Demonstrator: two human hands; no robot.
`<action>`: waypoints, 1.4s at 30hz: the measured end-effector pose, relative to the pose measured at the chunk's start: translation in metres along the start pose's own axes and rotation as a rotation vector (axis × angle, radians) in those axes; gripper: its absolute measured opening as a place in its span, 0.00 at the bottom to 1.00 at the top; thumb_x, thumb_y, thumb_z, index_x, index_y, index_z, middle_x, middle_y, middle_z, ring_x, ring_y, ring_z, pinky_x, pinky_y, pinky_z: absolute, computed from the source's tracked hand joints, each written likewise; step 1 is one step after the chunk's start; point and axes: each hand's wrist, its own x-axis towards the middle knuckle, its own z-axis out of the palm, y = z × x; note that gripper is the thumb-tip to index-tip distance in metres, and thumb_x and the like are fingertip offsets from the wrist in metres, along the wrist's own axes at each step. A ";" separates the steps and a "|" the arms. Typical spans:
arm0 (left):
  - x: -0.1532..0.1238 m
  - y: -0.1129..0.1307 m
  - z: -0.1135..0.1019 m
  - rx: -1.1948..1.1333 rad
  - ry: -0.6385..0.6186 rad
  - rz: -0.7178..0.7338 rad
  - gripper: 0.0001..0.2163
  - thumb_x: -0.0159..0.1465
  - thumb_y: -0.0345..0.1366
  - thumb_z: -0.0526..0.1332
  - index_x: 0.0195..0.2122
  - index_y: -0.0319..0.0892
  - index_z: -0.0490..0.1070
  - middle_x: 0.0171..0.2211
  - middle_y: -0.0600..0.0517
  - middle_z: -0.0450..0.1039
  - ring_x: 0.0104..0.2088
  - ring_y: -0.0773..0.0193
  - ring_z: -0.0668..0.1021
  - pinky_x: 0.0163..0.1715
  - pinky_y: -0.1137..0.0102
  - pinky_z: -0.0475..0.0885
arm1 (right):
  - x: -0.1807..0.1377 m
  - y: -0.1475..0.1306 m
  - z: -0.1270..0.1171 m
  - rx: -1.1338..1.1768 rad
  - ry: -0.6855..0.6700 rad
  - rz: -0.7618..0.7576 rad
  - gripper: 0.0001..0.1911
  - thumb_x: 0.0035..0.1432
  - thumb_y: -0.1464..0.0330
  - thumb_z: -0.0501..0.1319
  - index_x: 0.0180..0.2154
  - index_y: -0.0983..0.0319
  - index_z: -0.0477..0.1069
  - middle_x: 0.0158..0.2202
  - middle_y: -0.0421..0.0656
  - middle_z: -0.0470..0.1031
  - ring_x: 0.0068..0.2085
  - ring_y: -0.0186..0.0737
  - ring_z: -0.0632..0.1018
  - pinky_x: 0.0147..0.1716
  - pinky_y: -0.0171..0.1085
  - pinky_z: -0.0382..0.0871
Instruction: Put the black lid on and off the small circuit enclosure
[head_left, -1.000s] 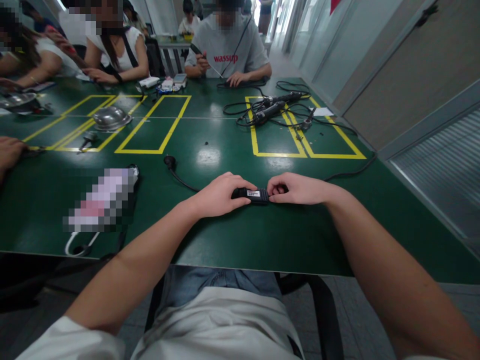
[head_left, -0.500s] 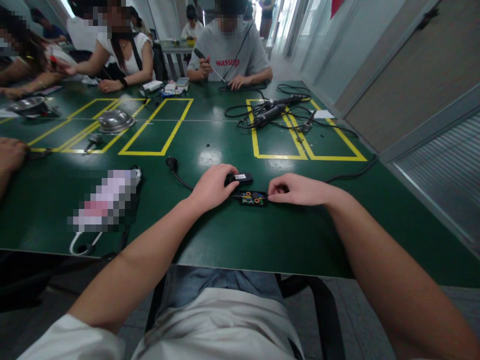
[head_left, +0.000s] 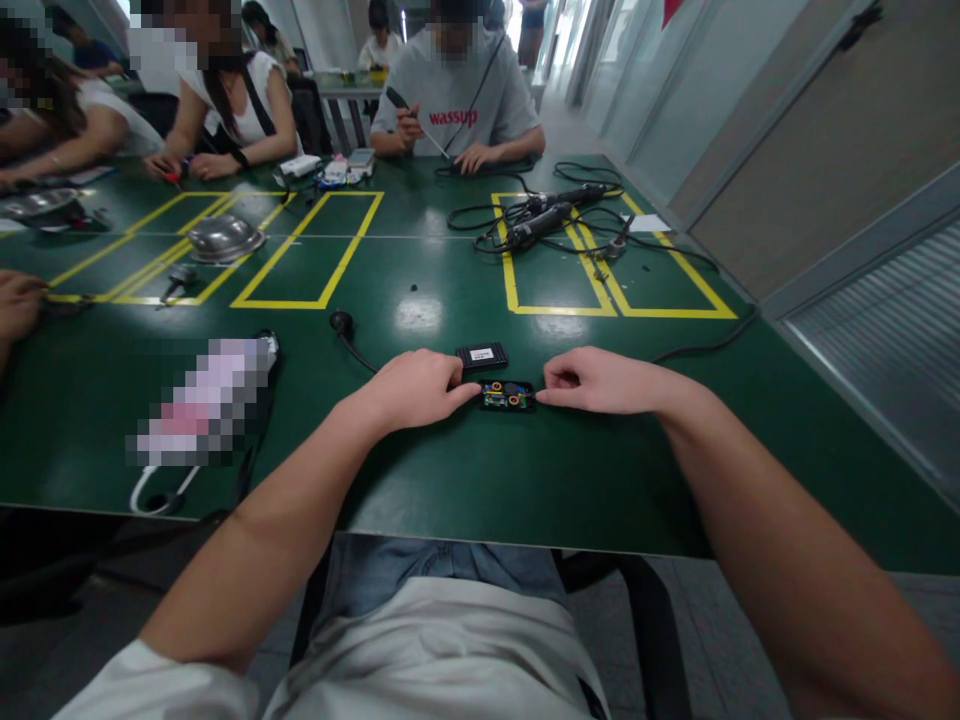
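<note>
Case [head_left: 507,397], open: lies between left hand [head_left: 418,390] and right hand [head_left: 596,380]; either's grip, cannot tell. Label [head_left: 481,354]: illegible. Shirt [head_left: 469,88]: reads "wassup".

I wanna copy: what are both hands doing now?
Left hand: by the open box, left end; can't tell if holding.
Right hand: curled at its right end; can't tell either.

Left hand [head_left: 418,388] and curled right hand [head_left: 589,380] face each other.
</note>
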 end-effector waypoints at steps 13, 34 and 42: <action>0.000 -0.005 0.000 -0.145 0.010 0.003 0.16 0.72 0.48 0.67 0.30 0.44 0.72 0.26 0.53 0.75 0.27 0.61 0.73 0.32 0.65 0.57 | -0.002 0.000 -0.002 0.000 0.021 -0.044 0.30 0.60 0.38 0.64 0.26 0.56 0.69 0.24 0.38 0.67 0.29 0.39 0.68 0.32 0.41 0.58; 0.005 -0.024 0.003 -0.456 -0.010 0.200 0.07 0.66 0.31 0.69 0.45 0.43 0.81 0.34 0.54 0.81 0.33 0.63 0.80 0.38 0.69 0.72 | 0.005 0.015 -0.007 0.173 -0.067 -0.059 0.32 0.53 0.36 0.71 0.37 0.60 0.80 0.30 0.40 0.74 0.32 0.39 0.70 0.34 0.41 0.61; 0.004 -0.029 -0.001 -0.478 -0.020 0.198 0.03 0.68 0.30 0.70 0.41 0.41 0.84 0.34 0.54 0.83 0.34 0.64 0.81 0.42 0.70 0.74 | 0.005 0.020 -0.006 0.188 -0.075 -0.082 0.29 0.57 0.41 0.70 0.40 0.60 0.82 0.31 0.40 0.76 0.32 0.39 0.70 0.35 0.41 0.61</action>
